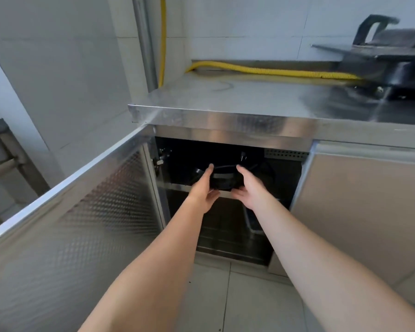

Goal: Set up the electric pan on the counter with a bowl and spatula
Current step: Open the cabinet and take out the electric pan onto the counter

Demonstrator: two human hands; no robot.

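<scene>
1. Under the steel counter (225, 99), a cabinet door (86, 207) is swung wide to the left and the dark cupboard stands open.
2. Both bare arms reach forward and down into that opening, towards the upper shelf (177, 186).
3. On the shelf sits a black electric pan (222, 180), round and dark against the shadow, its front edge close to the shelf lip.
4. The left hand (202, 188) is spread along the pan's left side, fingers pointing inward and the thumb lower down near the shelf edge; it is not closed around anything, and whether it touches the pan I cannot tell.
5. The right hand (249, 188) mirrors it on the pan's right side, palm turned inward, fingers extended and unclenched.
6. The pan lies between the two palms.
7. Lower in the cupboard, beneath the right forearm, something grey shows, too dim to identify.
8. Up on the counter, a yellow corrugated hose (273, 71) runs along the back wall and climbs the corner.
9. At the far right of the counter stands a dark cooker (393, 56), blurred, with a handle sticking up.
10. A closed cabinet door (369, 212) sits to the right of the opening.
</scene>
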